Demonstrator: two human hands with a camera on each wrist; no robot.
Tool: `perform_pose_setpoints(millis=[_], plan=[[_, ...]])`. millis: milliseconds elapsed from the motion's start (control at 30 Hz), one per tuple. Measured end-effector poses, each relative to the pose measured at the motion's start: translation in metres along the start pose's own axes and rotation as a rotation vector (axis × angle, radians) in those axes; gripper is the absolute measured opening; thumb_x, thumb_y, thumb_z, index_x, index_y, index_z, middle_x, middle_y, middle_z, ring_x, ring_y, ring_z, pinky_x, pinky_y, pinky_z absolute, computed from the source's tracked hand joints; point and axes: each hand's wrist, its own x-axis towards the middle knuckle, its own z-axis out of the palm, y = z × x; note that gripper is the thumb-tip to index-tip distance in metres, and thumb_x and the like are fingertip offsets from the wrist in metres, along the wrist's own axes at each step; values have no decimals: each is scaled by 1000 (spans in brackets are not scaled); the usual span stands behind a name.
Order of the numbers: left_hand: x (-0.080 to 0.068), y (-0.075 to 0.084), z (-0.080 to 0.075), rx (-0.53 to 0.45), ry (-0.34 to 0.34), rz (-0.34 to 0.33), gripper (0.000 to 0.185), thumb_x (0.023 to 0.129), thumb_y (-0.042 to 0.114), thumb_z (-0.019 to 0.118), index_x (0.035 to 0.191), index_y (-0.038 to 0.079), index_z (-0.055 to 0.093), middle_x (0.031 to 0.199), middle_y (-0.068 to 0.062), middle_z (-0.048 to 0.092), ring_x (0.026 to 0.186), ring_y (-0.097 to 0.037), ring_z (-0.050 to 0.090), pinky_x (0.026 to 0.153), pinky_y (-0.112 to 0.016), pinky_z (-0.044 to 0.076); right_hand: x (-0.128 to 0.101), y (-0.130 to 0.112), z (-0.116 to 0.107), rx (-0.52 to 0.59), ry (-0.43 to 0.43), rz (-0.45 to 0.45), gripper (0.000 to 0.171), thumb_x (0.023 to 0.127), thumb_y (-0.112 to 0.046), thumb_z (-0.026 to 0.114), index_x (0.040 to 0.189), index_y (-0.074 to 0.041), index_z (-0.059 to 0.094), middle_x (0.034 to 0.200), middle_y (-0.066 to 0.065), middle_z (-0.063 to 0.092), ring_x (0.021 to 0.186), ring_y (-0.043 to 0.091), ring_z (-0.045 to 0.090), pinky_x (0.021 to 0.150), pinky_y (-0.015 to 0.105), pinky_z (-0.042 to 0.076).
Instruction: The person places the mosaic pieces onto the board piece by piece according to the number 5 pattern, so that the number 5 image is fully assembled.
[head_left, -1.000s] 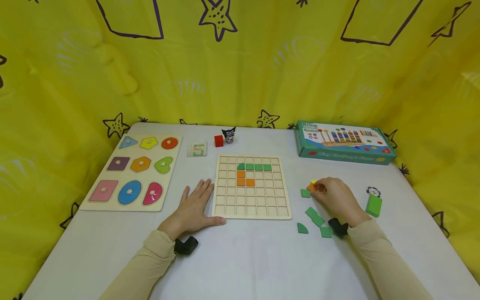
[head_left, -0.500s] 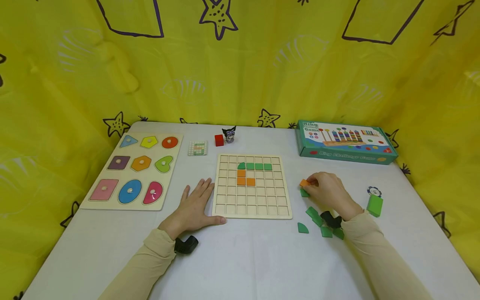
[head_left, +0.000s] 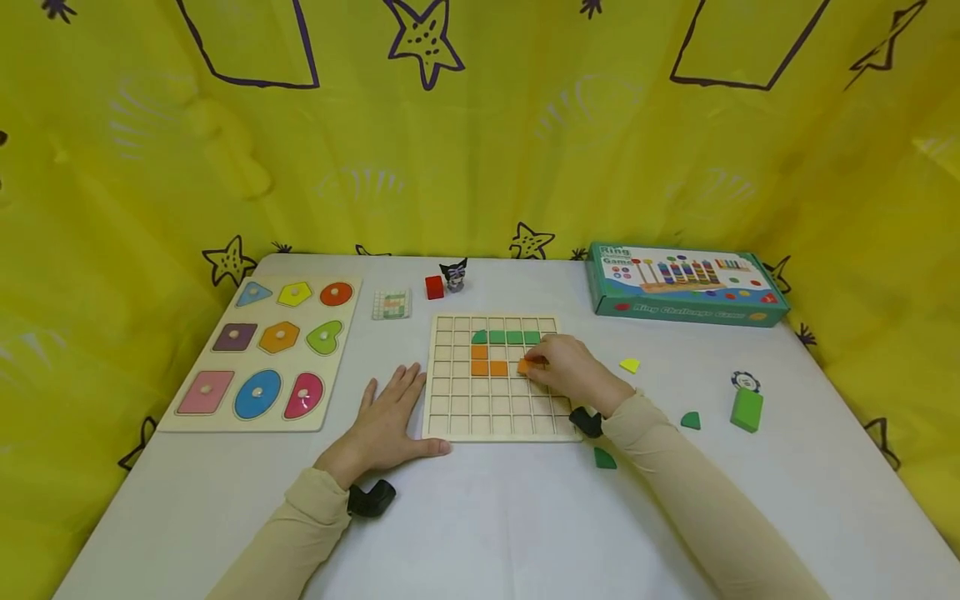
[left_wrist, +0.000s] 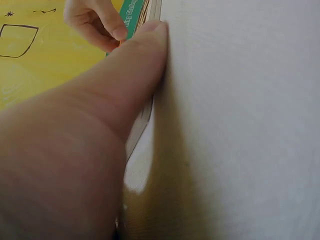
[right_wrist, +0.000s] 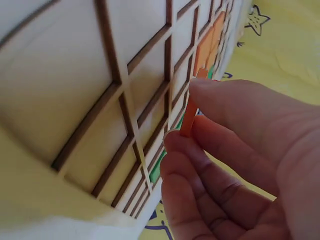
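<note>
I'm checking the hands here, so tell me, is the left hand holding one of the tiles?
No, the left hand lies flat on the table against the grid board, while the right hand pinches the orange tile.

Your right hand [head_left: 572, 372] has left the loose pieces near the table's right edge and now sits over the grid board [head_left: 450, 417], pinching the orange tile [head_left: 524, 365] just right of the orange pieces already set there. With the hand gone, a yellow piece [head_left: 630, 365] shows on the table.
</note>
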Motion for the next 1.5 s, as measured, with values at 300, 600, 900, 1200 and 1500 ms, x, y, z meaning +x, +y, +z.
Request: perform_pose_setpoints(millis=[300, 600, 900, 1200, 1500], plan=[[0, 1, -1, 10, 1, 1, 116, 74, 74, 64, 154, 0, 23, 161, -14, 15, 147, -31, 5, 112, -59, -3, 10, -4, 4, 2, -40, 21, 21, 90, -14, 72, 105, 0, 74, 97, 5, 68, 94, 22, 59, 87, 38, 49], [0, 0, -1, 17, -4, -7, 117, 74, 76, 63, 154, 1, 21, 161, -13, 14, 147, -31, 4, 112, -59, -3, 13, -1, 5, 14, -12, -18, 14, 88, -13, 75, 97, -3, 72, 90, 2, 65, 88, 20, 56, 84, 37, 49], [-2, 2, -1, 5, 3, -12, 116, 74, 74, 66, 154, 0, 23, 161, -14, 16, 147, -32, 5, 112, -60, -3, 1, 4, 3, -23, 13, -142, 14, 92, -11, 70, 101, -2, 75, 96, 3, 64, 94, 22, 57, 85, 39, 48], [-1, 3, -2, 19, -2, -5, 116, 75, 74, 64, 154, 0, 23, 161, -14, 14, 147, -31, 5, 112, -59, -3, -41, 53, -20, -36, 154, -72, 17, 91, 6, 63, 105, 5, 72, 103, 14, 66, 99, 35, 59, 88, 51, 47], [-2, 0, 0, 10, 7, 5, 116, 75, 74, 65, 153, 0, 24, 161, -15, 15, 147, -32, 6, 112, -60, -3, -77, 100, -34, -24, 114, 142, 24, 90, 7, 59, 112, 6, 70, 104, 19, 61, 95, 36, 57, 85, 53, 47]])
